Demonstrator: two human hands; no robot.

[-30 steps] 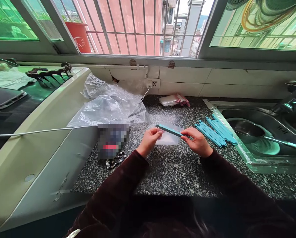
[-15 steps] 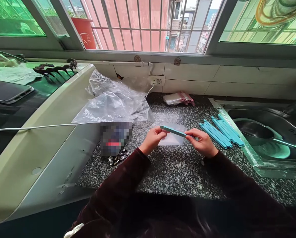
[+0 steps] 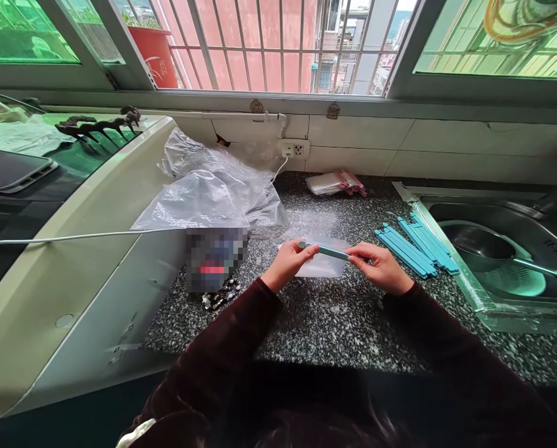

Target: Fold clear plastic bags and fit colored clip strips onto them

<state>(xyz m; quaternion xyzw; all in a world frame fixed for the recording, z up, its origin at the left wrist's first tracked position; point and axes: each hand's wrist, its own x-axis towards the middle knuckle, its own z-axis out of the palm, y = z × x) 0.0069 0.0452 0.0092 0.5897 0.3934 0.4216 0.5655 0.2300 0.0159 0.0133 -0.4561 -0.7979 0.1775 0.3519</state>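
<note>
A long, narrow blue plastic strip (image 3: 330, 251) is held level between my two hands. The fingers and thumb of my left hand (image 3: 284, 266) pinch its left end. My right hand (image 3: 381, 267) grips the right end between thumb and fingers. Just beneath the strip, a small clear plastic bag (image 3: 322, 269) lies on the speckled counter, partly covered by the strip and my left fingers. To the right of my right hand, several matching blue strips (image 3: 405, 250) lie in a loose fan in two groups.
A stack of clear bags with red edges (image 3: 337, 183) lies near the wall. Crumpled clear plastic (image 3: 208, 199) covers the left back, above a blurred-out item (image 3: 216, 260). A white cable (image 3: 73, 238) crosses the left side. The metal sink (image 3: 474, 208) holds a pan (image 3: 478, 244).
The strip has tilted slightly in my hands and my left thumb has shifted along it. My view has moved a little. Both hands still hold the strip.
</note>
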